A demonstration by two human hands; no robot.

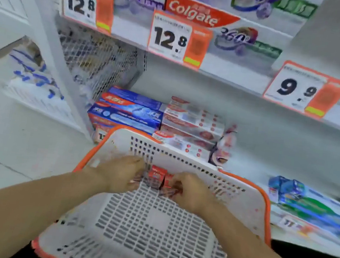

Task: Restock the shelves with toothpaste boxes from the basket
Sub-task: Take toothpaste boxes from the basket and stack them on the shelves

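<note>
A white perforated basket (150, 225) with an orange rim sits in front of me, low before the shelves. Inside, against its far wall, lie red toothpaste boxes (157, 176), seen end-on. My left hand (120, 175) grips them from the left and my right hand (190, 192) grips them from the right, fingers curled round the ends. Beyond the basket, the bottom shelf (270, 157) carries stacked blue toothpaste boxes (127, 111) and white-and-red Colgate boxes (191, 124). The picture is blurred.
The shelf above holds Colgate 360 boxes (203, 14) with price tags 12.8 (173, 38) and 9.9 (303, 89). A wire mesh divider (95, 58) stands at the left end. Blue-green toothpaste boxes (312, 205) lie on the lower right.
</note>
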